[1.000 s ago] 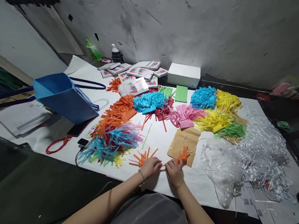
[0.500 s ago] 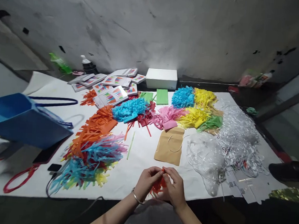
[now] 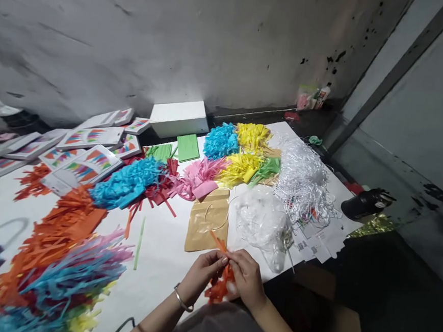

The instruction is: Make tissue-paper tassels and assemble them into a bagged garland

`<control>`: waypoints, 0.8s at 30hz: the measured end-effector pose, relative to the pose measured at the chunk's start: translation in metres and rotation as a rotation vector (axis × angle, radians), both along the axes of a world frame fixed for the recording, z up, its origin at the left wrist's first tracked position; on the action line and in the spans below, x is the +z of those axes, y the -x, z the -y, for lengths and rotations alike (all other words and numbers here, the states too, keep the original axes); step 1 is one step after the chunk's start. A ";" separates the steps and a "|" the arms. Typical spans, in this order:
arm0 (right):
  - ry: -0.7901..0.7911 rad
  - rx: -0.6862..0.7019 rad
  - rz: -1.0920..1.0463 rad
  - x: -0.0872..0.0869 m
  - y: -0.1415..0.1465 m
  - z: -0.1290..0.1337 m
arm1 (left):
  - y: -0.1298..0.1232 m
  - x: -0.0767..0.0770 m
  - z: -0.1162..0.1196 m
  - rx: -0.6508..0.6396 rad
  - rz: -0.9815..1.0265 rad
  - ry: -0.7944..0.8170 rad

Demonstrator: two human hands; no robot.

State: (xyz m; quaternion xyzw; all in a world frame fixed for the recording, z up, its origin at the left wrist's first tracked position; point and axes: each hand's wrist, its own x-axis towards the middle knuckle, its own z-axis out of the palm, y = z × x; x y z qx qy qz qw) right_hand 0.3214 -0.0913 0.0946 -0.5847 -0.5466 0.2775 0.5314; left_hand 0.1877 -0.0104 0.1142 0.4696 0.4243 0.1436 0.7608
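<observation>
Orange paper tassel (image 3: 217,291) held close to the person's body, at the near edge of a white-covered desk (image 3: 164,251). The left hand (image 3: 201,274) and the right hand (image 3: 246,279) meet at their fingertips, each with a narrow grip, pinching the orange paper between them. Orange strips stick up above the fingers, and more fringe hangs below, between the palms. A silver bracelet (image 3: 183,298) circles the left wrist.

Just beyond the hands lies a flat brown envelope (image 3: 196,235) with a loop of pale string (image 3: 205,218) on it. To its right is a clear plastic bag (image 3: 259,215), then a heap of shiny white cord (image 3: 303,177). Left of the envelope lies a thin green strip (image 3: 139,244).

Farther out, fringed bundles curve across the desk: an orange pile (image 3: 64,220) at left, a blue bundle (image 3: 128,179), a pink bundle (image 3: 199,177) and a yellow bundle (image 3: 240,168). Behind them are printed flat boxes (image 3: 91,163), and a plain white box (image 3: 179,119) near the grey wall (image 3: 200,41).
</observation>
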 end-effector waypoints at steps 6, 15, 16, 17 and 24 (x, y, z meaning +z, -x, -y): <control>-0.180 0.034 0.325 0.000 -0.038 0.000 | -0.022 -0.006 -0.005 -0.181 0.005 0.049; 0.041 -0.134 0.221 -0.016 -0.036 -0.002 | -0.049 -0.003 0.011 0.151 -0.071 -0.081; 0.041 -0.093 0.210 -0.017 -0.036 -0.003 | -0.051 -0.005 0.013 0.191 -0.082 -0.093; 0.036 -0.056 0.202 -0.018 -0.037 -0.004 | -0.053 -0.006 0.013 0.221 -0.095 -0.097; 0.029 -0.029 0.142 -0.026 -0.038 -0.001 | -0.059 -0.014 0.013 0.275 -0.087 -0.112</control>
